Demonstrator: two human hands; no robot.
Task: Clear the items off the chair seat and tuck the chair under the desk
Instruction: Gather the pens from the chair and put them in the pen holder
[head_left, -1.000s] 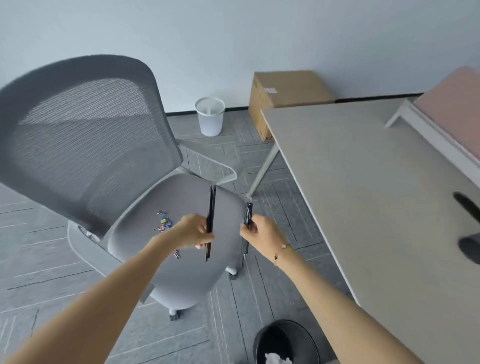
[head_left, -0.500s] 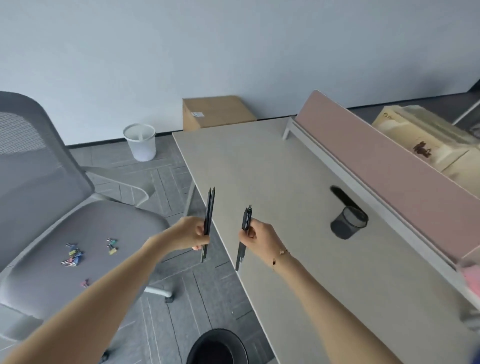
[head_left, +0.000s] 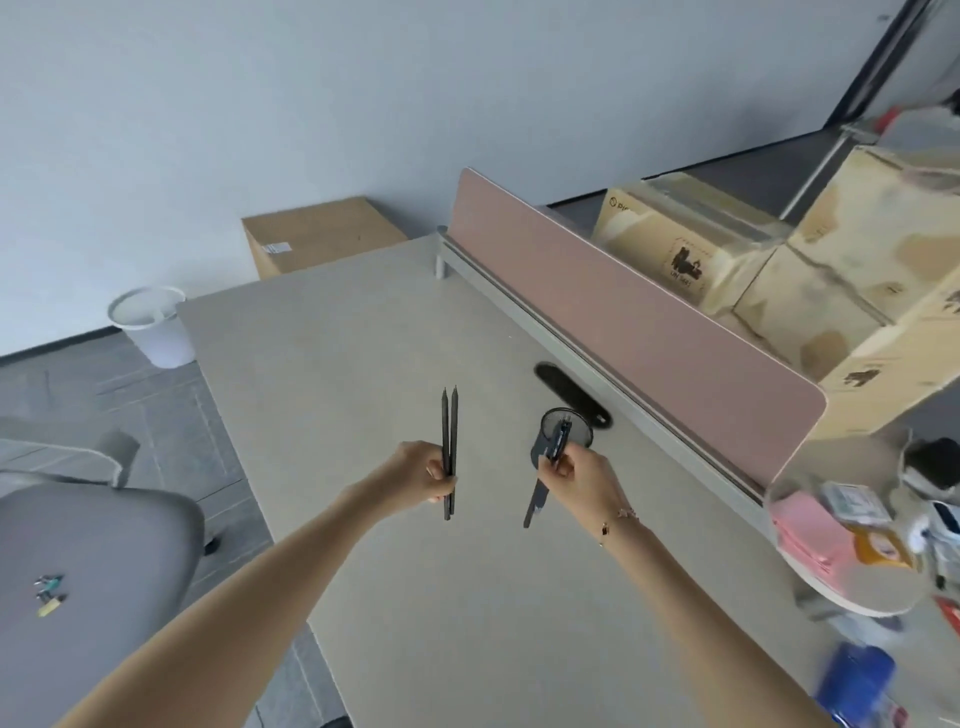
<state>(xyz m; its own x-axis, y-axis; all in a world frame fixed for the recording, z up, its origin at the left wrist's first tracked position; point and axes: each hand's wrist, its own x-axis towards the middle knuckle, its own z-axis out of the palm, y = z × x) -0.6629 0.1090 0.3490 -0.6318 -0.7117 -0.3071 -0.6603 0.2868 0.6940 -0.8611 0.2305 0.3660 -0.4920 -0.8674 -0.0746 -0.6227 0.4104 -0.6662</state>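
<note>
My left hand grips two dark pencils upright over the beige desk. A black pen is held in my right hand, its upper end just in front of a dark mesh pen cup that stands on the desk. The grey chair seat is at the lower left, beside the desk, with several small coloured binder clips lying on it. The chair's back is out of view.
A pink divider panel runs along the desk's far side, with cardboard boxes behind it. A white bin and a brown box stand on the floor by the wall. Pink notes and clutter lie at the right.
The view has swung right from the chair to the desk. Both hands carried the pencils and pen over the desktop, and the right hand now reaches the pen cup.
</note>
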